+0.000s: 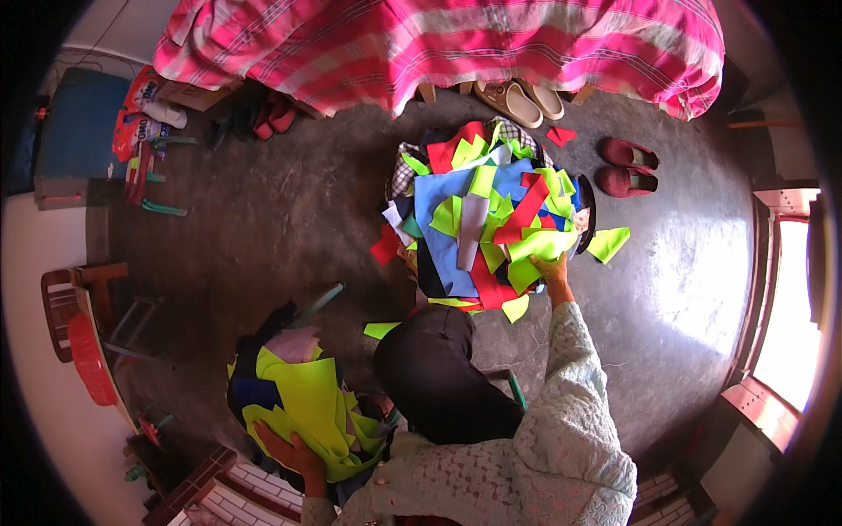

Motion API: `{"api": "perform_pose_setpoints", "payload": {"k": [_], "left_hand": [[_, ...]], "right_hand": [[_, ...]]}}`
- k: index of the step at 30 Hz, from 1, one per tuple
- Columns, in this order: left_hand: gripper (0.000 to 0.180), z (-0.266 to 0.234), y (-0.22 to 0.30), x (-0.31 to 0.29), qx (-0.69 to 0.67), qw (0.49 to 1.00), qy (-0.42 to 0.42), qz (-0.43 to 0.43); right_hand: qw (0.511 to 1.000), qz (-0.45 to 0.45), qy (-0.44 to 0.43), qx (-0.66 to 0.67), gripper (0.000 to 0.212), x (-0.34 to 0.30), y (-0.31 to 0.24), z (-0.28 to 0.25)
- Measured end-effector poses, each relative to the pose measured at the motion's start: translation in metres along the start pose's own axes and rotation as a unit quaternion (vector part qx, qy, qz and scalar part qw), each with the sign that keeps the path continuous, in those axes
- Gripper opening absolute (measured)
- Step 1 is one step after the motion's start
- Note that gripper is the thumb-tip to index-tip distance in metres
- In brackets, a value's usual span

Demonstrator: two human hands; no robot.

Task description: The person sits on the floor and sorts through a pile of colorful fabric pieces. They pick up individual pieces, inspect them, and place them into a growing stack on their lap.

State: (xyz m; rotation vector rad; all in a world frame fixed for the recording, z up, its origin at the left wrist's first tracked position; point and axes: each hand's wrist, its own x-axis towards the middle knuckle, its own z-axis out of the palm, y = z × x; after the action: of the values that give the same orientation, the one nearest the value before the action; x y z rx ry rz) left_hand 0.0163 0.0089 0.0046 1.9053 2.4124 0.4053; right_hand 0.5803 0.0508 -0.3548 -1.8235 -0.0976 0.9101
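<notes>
A large heap of fabric scraps (pixel 443 250) in light blue, red, lime green, black and checked cloth rises from the floor ahead of me. At its near right side my right hand (pixel 553 268) is closed on a lime-green fabric scrap (pixel 529 270). Low on the left, a second pile holds broad lime-green cloth pieces (pixel 307 394), with a dark blue piece (pixel 256 393) and pale pink cloth (pixel 294 344) among them. My left hand (pixel 291 451) lies flat on this lime-green cloth, fingers apart. My dark-clothed knee (pixel 430 355) is between the two piles.
Dark red shoes (pixel 627 168) and beige clogs (pixel 510 103) stand beyond the heap. A pink checked cloth (pixel 438 44) drapes over furniture at the back. Loose scraps (pixel 608 245) lie around the heap. A red basin (pixel 88 359) is at the far left, and a bright opening (pixel 789 307) is at the right.
</notes>
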Motion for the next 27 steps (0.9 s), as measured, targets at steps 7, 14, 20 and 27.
{"api": "perform_pose_setpoints", "payload": {"k": [7,14,20,27], "left_hand": [[0.067,0.001,-0.002,-0.002,0.023,1.0,0.005,0.009],[0.062,0.001,-0.006,-0.003,0.018,0.999,0.018,0.033],[0.059,-0.002,-0.006,-0.004,0.035,0.996,0.05,0.057],[0.059,-0.005,0.0,-0.005,0.051,0.997,0.051,0.041]], "right_hand": [[0.901,0.095,0.028,-0.421,0.071,-0.043,-0.07,0.012],[0.919,0.0,0.098,-0.381,0.06,-0.1,-0.098,0.03],[0.916,-0.108,0.012,-0.387,0.055,-0.124,-0.17,0.039],[0.972,-0.19,-0.066,-0.125,0.032,-0.13,-0.247,0.038]]}}
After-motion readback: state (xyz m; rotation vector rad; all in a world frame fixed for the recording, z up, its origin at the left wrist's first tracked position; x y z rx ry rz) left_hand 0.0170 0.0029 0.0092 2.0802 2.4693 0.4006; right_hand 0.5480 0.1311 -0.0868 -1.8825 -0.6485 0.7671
